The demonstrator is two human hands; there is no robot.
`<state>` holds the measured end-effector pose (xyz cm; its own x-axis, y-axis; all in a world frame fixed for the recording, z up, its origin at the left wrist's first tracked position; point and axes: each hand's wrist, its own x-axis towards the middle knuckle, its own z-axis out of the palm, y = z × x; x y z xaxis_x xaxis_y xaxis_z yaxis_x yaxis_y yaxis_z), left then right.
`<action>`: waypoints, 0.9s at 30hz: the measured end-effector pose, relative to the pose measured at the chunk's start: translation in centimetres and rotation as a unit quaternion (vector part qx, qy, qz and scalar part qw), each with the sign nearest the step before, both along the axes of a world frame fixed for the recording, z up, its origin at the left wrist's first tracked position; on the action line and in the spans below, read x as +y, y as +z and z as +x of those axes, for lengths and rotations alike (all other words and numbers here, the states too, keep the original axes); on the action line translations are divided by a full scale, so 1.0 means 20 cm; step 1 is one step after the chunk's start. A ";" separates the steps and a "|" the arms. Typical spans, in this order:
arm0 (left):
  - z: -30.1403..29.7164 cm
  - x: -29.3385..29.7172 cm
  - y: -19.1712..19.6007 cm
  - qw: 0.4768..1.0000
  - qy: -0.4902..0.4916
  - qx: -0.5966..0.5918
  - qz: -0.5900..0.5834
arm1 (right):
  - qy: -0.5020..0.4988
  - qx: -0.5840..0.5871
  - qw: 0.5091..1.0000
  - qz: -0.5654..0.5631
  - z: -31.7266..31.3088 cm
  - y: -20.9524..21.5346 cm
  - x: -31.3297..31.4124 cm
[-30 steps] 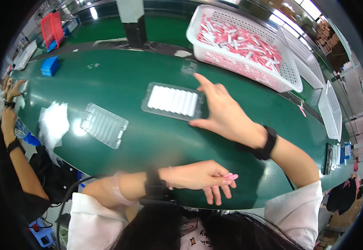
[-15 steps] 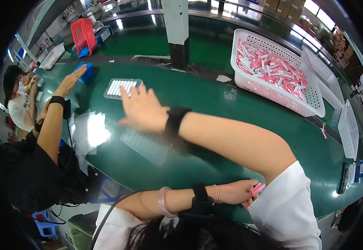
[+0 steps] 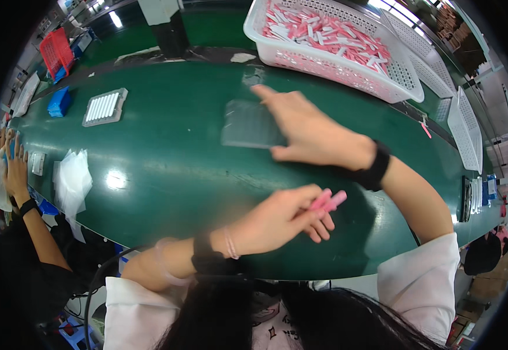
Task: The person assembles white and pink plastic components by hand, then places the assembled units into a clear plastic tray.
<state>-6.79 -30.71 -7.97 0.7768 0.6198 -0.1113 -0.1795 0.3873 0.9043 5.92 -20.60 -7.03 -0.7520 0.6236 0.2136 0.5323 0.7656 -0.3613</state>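
My left hand [image 3: 283,216] is closed around a few short pink sticks [image 3: 330,201], whose rounded ends poke out past the fingers. It hovers over the near part of the green table. Farther off, my right hand [image 3: 318,131] reaches in from the right with thumb and index finger spread apart. It lies at the right edge of a clear plastic tray [image 3: 245,125] with grooves, partly covering it; how firmly it touches the tray cannot be made out. Another clear tray [image 3: 105,108], at the left, holds a row of white sticks.
A white basket [image 3: 335,61] full of pink and white sticks stands at the far right. Clear plastic sheets [image 3: 73,181] and a blue box [image 3: 59,102] are on the left, near a co-worker's hand [image 3: 16,166]. More white baskets [image 3: 467,131] stand along the right edge.
My right hand has come away from the tray of white sticks, and the other clear tray now lies farther right. My left hand has moved forward with the pink sticks. The view has shifted right.
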 end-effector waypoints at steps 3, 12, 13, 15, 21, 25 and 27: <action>-0.02 0.02 0.02 0.999 0.048 -0.008 -0.001 | -0.092 0.009 0.992 -0.091 0.30 0.02 -0.08; -0.03 0.04 0.06 0.992 0.124 0.004 0.016 | -0.133 -0.005 0.987 -0.093 0.44 0.12 -0.47; -0.03 0.05 0.07 0.993 0.121 0.011 0.010 | -0.137 -0.006 0.986 -0.096 0.40 0.15 -0.47; -0.02 0.05 0.07 0.994 0.110 0.011 0.013 | -0.168 0.280 0.894 -0.307 0.33 0.17 -0.48; -0.04 0.07 0.01 0.988 0.150 -0.006 -0.024 | -0.200 0.392 0.846 -0.299 0.26 0.16 -0.42; -0.06 0.11 -0.04 0.975 0.202 -0.013 -0.090 | -0.120 0.093 0.988 0.012 0.32 0.12 -0.41; -0.06 0.12 -0.04 0.969 0.214 -0.024 -0.120 | -0.050 -0.104 0.990 0.083 0.31 0.08 -0.45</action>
<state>-7.95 -28.38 -8.86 0.4616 0.8473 -0.2625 -0.4106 0.4664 0.7835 12.13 -29.60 -5.50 -0.7264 0.6670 0.1658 0.6587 0.7444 -0.1093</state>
